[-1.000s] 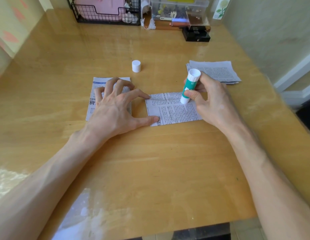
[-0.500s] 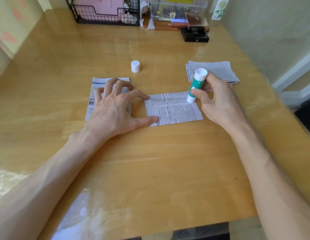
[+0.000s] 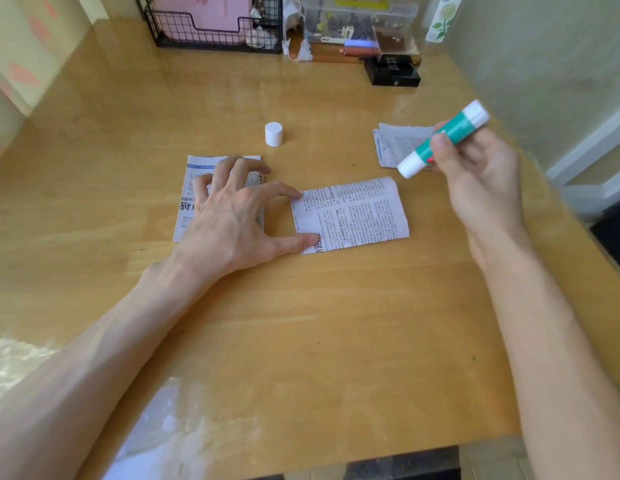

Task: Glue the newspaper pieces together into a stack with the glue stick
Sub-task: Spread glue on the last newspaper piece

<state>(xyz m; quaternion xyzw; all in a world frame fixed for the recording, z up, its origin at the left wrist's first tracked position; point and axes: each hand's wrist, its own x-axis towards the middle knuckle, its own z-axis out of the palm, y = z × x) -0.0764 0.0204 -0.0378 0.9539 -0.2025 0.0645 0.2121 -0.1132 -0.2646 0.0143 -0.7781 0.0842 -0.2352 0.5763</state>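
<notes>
A newspaper piece (image 3: 357, 213) lies flat in the middle of the wooden table (image 3: 301, 341). My left hand (image 3: 228, 220) is spread, its thumb and index fingertip pressing that piece's left edge while the other fingers arch over a second newspaper piece (image 3: 194, 188) to the left. My right hand (image 3: 481, 174) grips a green and white glue stick (image 3: 443, 138), lifted off the paper and tilted, its tip pointing down-left. A small pile of newspaper pieces (image 3: 395, 143) lies behind the stick. The white glue cap (image 3: 273, 134) stands upright farther back.
At the table's far edge stand a black wire basket (image 3: 211, 32) with a pink item, a clear plastic box (image 3: 360, 22) and a black box (image 3: 393, 72). A wall runs along the right side; the table's front edge is near the bottom.
My right hand has lifted the glue stick off the middle newspaper piece and carried it up and to the right. The left hand has stayed pressing the paper.
</notes>
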